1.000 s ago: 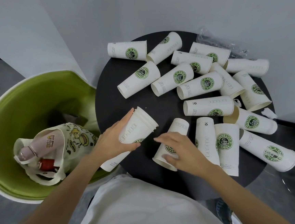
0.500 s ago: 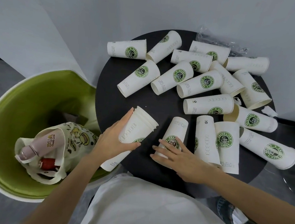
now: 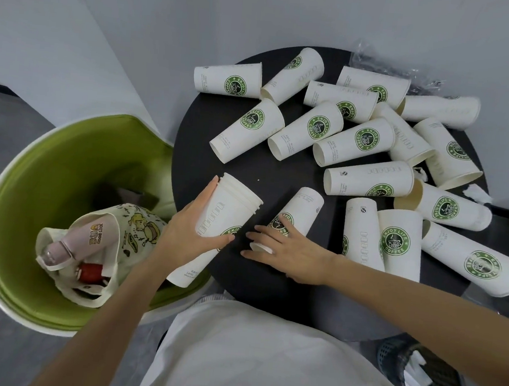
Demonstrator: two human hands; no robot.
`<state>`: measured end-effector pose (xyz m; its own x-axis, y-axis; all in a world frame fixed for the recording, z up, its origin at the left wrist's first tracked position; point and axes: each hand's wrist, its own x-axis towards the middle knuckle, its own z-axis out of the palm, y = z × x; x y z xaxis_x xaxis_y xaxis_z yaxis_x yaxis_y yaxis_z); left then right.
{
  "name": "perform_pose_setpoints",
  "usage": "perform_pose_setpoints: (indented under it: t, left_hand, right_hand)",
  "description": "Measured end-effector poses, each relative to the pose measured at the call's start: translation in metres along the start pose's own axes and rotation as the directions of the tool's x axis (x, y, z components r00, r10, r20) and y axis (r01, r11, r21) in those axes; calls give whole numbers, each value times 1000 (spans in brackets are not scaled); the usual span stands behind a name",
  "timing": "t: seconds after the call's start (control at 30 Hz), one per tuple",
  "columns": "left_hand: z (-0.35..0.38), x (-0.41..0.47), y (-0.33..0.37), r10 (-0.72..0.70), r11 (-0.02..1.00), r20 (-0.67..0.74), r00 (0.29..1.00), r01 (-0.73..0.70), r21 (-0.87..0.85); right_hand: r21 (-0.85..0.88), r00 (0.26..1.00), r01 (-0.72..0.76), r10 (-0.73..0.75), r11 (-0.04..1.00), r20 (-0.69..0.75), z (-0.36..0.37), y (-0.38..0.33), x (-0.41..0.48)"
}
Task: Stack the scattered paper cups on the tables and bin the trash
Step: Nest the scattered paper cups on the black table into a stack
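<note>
Several white paper cups with green coffee logos lie scattered on their sides on a round black table. My left hand grips a nested stack of cups, tilted with its bases pointing away from me at the table's near left edge. Just to the right, my right hand lies with straight fingers over the open end of a single lying cup. Small torn paper scraps sit at the table's right edge. Crumpled clear plastic wrap lies at the far edge.
A green chair stands left of the table, holding a printed tote bag with a pink bottle in it. A black mesh bin with paper inside stands on the floor at lower right. Grey walls close in behind the table.
My right hand has slid down and left along the single cup, its fingers flattening over the open end, and the cup has shifted slightly. My left hand and the stack have stayed put.
</note>
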<state>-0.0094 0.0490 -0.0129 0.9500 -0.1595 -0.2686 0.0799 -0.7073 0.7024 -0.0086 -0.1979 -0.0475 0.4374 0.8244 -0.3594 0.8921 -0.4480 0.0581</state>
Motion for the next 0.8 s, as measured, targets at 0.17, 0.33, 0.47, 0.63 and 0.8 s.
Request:
perform_pose_setpoints:
  t: [0.17,0.33,0.47,0.63,0.8]
  left_hand:
    - [-1,0,-6,-3,1000,-11,1000,2,-23]
    - [-2,0,-11,-6,1000,-35,999,5,-9]
    - [-6,1,-14,-19,999,-47,999,18,-28]
    - [-9,3,-19,-27,999,-71,997,24,-37]
    - [-7,5,-24,-1,1000,-50,999,1,1]
  right_hand:
    - [13,997,19,-18,1000,-72,2,5,5]
    - [129,990,-4,22,992,-138,-6,9,2]
    - [256,957,-34,105,966,-271,-11,12,-7]
    - [511,819,-65,338,857,-463,-26,18,-18]
    - [775,630,-54,624,630,-463,-53,27,-25]
